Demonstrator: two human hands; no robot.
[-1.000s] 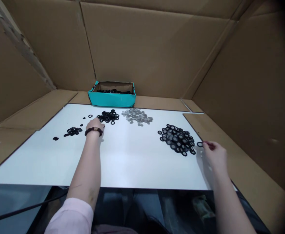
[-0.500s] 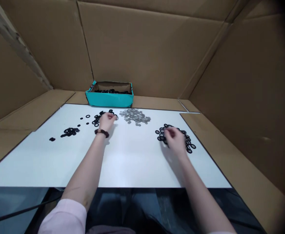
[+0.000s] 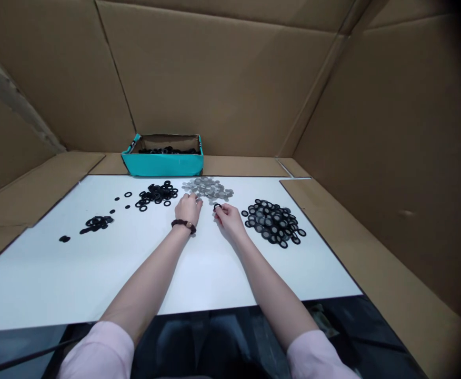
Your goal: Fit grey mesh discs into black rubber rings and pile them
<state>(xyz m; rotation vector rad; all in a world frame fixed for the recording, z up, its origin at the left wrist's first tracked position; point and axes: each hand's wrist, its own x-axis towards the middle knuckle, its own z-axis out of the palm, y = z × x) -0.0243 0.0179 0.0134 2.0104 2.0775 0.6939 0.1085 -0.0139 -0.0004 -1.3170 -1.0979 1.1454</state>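
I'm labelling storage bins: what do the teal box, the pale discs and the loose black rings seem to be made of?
Teal box: likely cardboard, glossy outside, brown inside. Pale discs: thin, greyish, translucent-looking, perhaps plastic. Black rings: dark, smooth-looking, possibly rubber or plastic.

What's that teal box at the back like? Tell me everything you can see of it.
The teal box is open-topped and shallow, teal outside and brown inside, and looks like cardboard. Its near left corner looks uneven, with dark marks. It stands upright at the far edge of the white board, left of centre. Small black pieces lie inside; the front wall hides how deep they go. Neither hand touches it.
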